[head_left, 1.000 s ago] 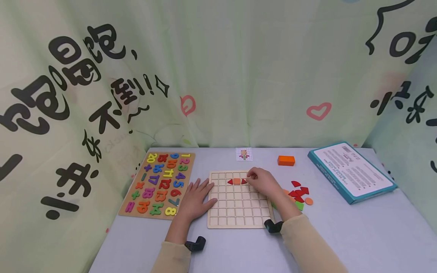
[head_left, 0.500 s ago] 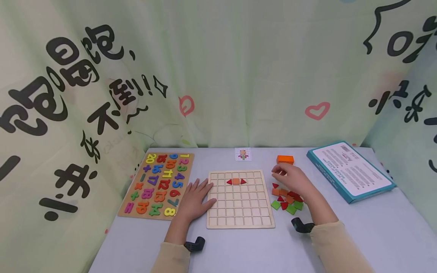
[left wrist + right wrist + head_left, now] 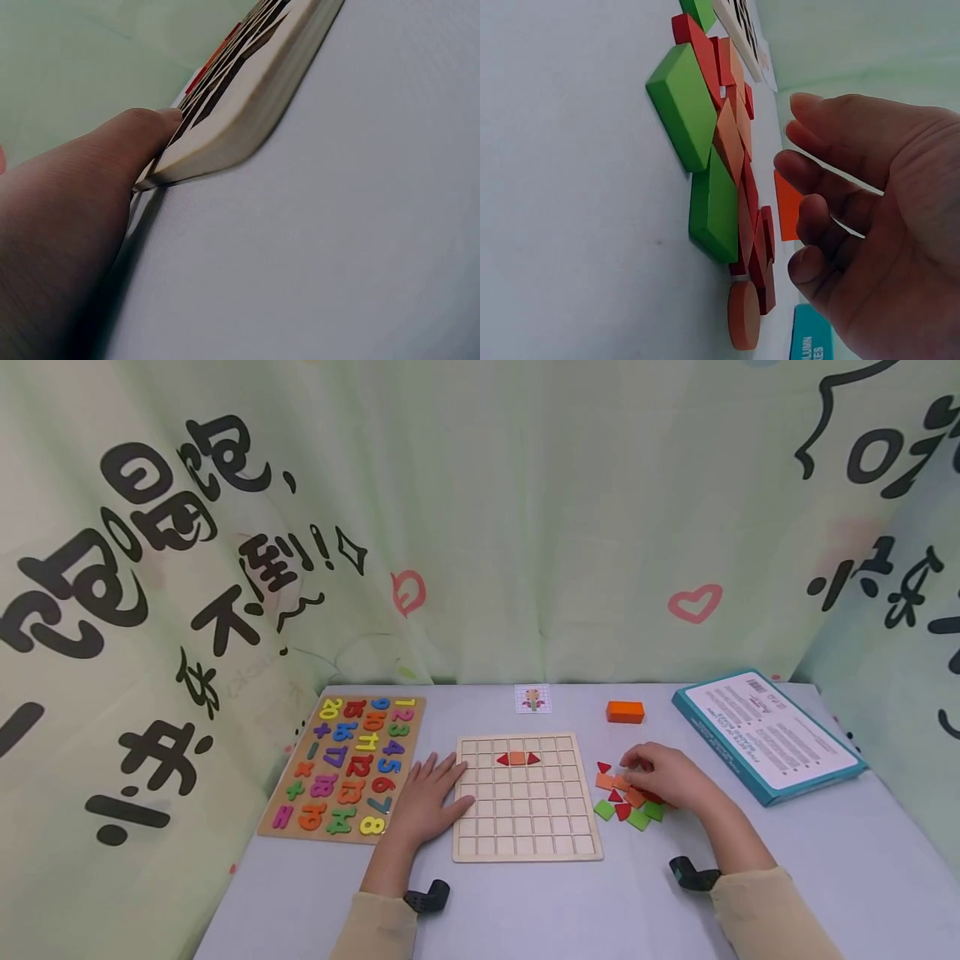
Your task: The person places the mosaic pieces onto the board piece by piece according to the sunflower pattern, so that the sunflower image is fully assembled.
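Observation:
A wooden grid board (image 3: pixel 525 827) lies in the middle of the table. Near its top, a row holds an orange square (image 3: pixel 518 758) between two red triangles. My left hand (image 3: pixel 427 797) lies flat at the board's left edge, fingers straight; in the left wrist view its thumb (image 3: pixel 142 131) rests on the board's rim. My right hand (image 3: pixel 667 777) hovers over the pile of loose pieces, fingers loosely bent, holding nothing in the right wrist view. That pile has green squares (image 3: pixel 682 109), red pieces, orange pieces and an orange disc (image 3: pixel 744 315). From the head view the hand covers part of it.
A number board (image 3: pixel 300 827) with colourful numerals is on the left. Behind the grid board lies a small patterned card (image 3: pixel 533 698). An orange block (image 3: pixel 626 712) stands at the back right, and a teal box (image 3: pixel 772 735) lies beyond it.
My right hand has left the grid board and moved right, then lower over the loose pieces. The two red triangles and orange square stay on the board. The left hand has not moved.

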`<state>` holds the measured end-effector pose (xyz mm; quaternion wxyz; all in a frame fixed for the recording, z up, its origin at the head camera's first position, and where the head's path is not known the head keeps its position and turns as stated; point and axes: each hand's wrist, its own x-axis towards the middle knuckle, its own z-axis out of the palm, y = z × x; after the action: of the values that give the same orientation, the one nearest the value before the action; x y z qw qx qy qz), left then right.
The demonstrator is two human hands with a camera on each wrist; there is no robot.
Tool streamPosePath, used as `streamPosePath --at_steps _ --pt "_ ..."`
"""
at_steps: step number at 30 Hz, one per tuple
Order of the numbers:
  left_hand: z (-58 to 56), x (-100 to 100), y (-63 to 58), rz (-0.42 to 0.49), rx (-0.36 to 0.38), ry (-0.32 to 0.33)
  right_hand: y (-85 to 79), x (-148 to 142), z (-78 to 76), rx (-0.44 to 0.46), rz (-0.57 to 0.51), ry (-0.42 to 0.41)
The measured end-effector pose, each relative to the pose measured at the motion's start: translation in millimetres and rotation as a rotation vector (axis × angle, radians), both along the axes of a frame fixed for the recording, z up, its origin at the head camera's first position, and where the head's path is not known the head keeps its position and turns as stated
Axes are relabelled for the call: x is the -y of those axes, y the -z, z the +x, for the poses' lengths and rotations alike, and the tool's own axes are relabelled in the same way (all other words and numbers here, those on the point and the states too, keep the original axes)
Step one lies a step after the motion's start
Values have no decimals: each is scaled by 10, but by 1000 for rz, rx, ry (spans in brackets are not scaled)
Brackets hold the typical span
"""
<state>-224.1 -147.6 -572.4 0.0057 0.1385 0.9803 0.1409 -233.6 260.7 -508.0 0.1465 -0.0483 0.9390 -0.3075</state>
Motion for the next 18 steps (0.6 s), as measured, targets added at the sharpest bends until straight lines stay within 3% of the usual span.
streamPosePath --at_steps 8,18 --pt "0 -9 -7 2 3 -5 133 -20 17 28 -7 -16" --pt "0 -3 -20 -5 9 -2 235 -14 -12 1 -3 3"
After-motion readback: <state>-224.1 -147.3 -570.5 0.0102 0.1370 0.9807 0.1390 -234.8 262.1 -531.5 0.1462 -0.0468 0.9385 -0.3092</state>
